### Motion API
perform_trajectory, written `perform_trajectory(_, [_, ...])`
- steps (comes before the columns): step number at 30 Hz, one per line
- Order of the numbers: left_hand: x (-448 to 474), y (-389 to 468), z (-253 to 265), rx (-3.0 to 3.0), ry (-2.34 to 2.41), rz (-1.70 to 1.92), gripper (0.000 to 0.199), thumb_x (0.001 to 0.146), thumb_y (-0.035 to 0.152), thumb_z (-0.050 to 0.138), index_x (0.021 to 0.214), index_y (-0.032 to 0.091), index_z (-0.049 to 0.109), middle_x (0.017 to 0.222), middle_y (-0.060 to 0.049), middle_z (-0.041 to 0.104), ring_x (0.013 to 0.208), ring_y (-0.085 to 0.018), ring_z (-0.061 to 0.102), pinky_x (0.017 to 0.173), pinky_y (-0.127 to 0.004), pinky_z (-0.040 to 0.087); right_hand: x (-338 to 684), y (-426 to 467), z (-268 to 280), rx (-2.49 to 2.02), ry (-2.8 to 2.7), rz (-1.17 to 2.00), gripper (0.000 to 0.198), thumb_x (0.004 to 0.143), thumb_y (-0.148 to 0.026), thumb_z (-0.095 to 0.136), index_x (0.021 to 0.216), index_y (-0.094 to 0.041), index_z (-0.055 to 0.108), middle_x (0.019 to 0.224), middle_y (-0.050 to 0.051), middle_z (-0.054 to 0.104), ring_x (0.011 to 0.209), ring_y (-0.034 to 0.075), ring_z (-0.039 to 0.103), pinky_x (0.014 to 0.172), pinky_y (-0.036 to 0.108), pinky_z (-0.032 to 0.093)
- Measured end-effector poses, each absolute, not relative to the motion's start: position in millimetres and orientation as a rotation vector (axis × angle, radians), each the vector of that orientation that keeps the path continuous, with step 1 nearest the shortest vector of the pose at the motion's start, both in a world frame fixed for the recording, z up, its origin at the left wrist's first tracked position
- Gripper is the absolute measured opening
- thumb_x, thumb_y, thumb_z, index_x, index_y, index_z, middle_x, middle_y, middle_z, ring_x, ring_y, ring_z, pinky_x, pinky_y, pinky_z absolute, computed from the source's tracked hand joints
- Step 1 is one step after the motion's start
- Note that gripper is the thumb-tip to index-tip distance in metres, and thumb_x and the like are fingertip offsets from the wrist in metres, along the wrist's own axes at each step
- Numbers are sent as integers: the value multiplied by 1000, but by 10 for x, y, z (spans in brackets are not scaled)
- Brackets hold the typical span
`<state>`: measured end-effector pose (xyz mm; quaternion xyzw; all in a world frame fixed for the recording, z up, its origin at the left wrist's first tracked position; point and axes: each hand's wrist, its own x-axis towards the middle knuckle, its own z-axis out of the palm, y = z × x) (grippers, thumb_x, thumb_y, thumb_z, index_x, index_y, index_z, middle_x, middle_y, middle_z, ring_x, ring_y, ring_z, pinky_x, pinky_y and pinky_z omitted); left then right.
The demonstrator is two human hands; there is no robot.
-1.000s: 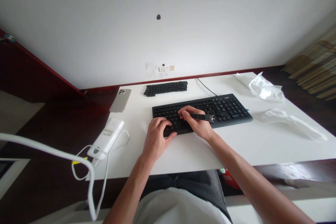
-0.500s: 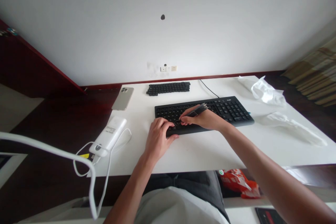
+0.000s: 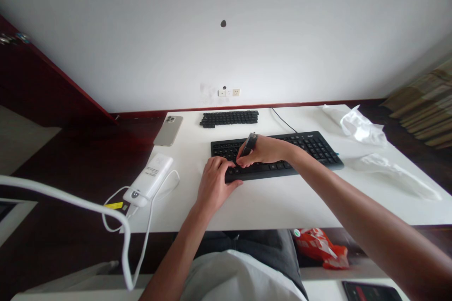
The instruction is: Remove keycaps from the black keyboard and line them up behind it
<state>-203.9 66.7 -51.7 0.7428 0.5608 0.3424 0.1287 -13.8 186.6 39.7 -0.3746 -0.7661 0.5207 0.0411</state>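
A black keyboard (image 3: 310,150) lies on the white table, partly hidden under both hands. My left hand (image 3: 216,183) grips its left front corner, with the thumb along the front edge and the fingers over the keys. My right hand (image 3: 259,149) is closed around a dark-handled keycap puller (image 3: 250,143), held steeply over the left part of the keyboard. The puller's lower end is hidden by the fingers, close to my left fingertips. Behind the keyboard, loose black keycaps (image 3: 229,117) are laid out in rows.
On the left of the white table (image 3: 268,202) lie a phone (image 3: 169,130) and a white power bank (image 3: 150,179) with a looped cable (image 3: 123,240). Crumpled white bags (image 3: 363,127) lie on the right. Below the front edge is a red plastic bag (image 3: 321,247).
My right hand has turned and shifted slightly left, bringing the keycap puller more upright. My left hand keeps its hold on the keyboard. The whole view has shifted slightly.
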Motion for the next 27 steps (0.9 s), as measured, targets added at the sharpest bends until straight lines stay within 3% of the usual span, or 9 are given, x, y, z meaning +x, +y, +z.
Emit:
perform_trajectory(10, [-2037,681,-539,2138,1631,1018,44,68,24,98,98,21,65,105,-5,64,111,-29,58,99,-48,53,-221,1753,527,-962,-2620,1291,6,75,-26,76,72,-23,81,60,-1,69,54,15,55,48,28,36])
perform_trajectory(15, [-2037,651,-507,2169,1642,1036,31,78,20,90,92,21,62,101,-4,64,108,-28,58,96,-45,54,-132,1386,411,-907,-2593,1196,10,75,-22,75,65,-23,73,53,-3,62,49,13,50,50,28,33])
perform_trajectory(20, [-2028,632,-471,2277,1571,1001,29,95,27,72,122,22,61,127,-9,63,129,-28,57,111,-48,49,-5,1111,175,-972,-2562,854,8,83,-20,66,83,-23,73,73,1,70,64,17,61,63,29,42])
perform_trajectory(23, [-2023,660,-493,2374,1556,917,38,103,29,59,140,23,55,147,-12,58,149,-30,44,123,-54,39,22,1087,40,-893,-2475,876,14,86,-19,63,96,-22,72,86,4,73,74,18,65,71,29,47])
perform_trajectory(27, [-2035,741,-526,2502,1540,713,51,105,32,54,154,22,46,164,-11,47,159,-32,31,127,-57,32,5,1114,-96,-834,-2442,911,15,89,-20,59,97,-20,71,92,6,74,77,18,65,74,28,49])
